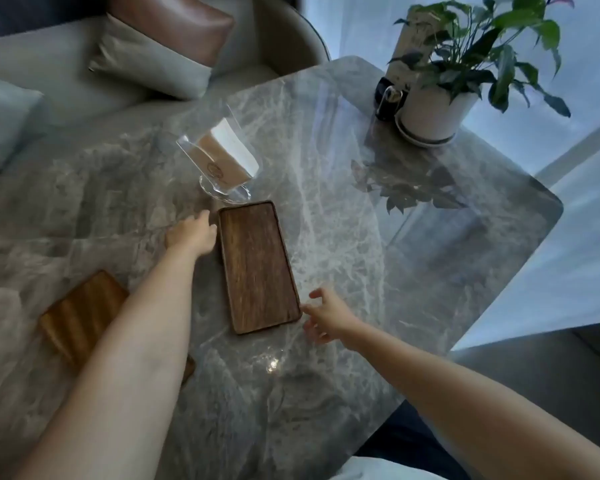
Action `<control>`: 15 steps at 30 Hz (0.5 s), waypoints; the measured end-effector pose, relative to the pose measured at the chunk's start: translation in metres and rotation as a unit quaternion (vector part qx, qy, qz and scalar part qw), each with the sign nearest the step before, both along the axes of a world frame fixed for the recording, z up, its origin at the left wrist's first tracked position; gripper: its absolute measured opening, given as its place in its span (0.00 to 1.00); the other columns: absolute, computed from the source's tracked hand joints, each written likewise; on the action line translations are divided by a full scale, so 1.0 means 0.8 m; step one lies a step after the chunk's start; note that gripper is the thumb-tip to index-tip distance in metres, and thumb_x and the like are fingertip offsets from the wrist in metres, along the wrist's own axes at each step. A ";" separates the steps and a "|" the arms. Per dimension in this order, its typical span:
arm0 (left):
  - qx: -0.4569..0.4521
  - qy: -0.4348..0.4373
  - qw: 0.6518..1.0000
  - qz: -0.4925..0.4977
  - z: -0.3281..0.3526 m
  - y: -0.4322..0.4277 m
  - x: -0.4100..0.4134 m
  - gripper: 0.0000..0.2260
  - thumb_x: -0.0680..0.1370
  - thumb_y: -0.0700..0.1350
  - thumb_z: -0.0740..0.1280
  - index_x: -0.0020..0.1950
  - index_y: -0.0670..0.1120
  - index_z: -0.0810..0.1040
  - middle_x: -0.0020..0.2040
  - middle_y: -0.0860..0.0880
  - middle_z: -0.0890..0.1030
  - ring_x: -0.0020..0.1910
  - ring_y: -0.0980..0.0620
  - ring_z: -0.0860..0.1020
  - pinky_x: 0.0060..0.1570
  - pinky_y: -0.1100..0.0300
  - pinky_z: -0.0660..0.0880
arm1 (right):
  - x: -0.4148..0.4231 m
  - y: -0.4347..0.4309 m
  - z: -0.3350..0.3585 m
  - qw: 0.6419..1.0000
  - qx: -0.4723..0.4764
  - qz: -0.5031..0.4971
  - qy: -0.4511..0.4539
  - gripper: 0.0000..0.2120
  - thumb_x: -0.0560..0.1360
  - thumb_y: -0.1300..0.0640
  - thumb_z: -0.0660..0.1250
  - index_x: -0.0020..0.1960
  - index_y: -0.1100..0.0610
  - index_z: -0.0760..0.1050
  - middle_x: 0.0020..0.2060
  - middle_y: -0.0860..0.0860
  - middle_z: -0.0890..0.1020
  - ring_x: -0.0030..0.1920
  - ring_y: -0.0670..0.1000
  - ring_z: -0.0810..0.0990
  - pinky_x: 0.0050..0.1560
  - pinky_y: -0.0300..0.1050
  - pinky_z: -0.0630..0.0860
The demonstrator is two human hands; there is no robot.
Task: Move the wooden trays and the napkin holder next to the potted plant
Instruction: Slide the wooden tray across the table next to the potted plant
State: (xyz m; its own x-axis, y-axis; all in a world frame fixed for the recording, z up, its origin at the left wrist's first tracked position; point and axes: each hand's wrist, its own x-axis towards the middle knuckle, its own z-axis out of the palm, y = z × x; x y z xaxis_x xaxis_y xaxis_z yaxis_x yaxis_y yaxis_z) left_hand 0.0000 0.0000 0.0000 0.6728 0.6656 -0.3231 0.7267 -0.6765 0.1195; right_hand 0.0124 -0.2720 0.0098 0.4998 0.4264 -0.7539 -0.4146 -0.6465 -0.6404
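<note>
Centrally on the tabletop (343, 237), the dark wooden tray (258, 266) was flanked by the left hand (191, 233), fingers together, and the right hand (326, 315), fingers spread, neither gripping it.

I see two bare arms, with no sleeves on them up to where the picture ends. My left hand (192, 233) has no ring, no watch and no glove. My right hand (326, 318) is bare too, with no band on the wrist. The fingers are short and slim. Both forearms look smooth and plain.
</note>
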 end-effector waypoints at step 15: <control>-0.080 -0.024 0.996 -0.015 -0.034 0.016 0.049 0.25 0.80 0.46 0.54 0.75 0.43 0.52 0.70 0.32 0.65 0.68 0.33 0.65 0.68 0.44 0.64 | -0.009 0.025 -0.031 0.994 -0.026 -0.102 -0.027 0.12 0.77 0.61 0.60 0.34 0.58 0.68 0.27 0.56 0.76 0.23 0.50 0.76 0.22 0.41 0.75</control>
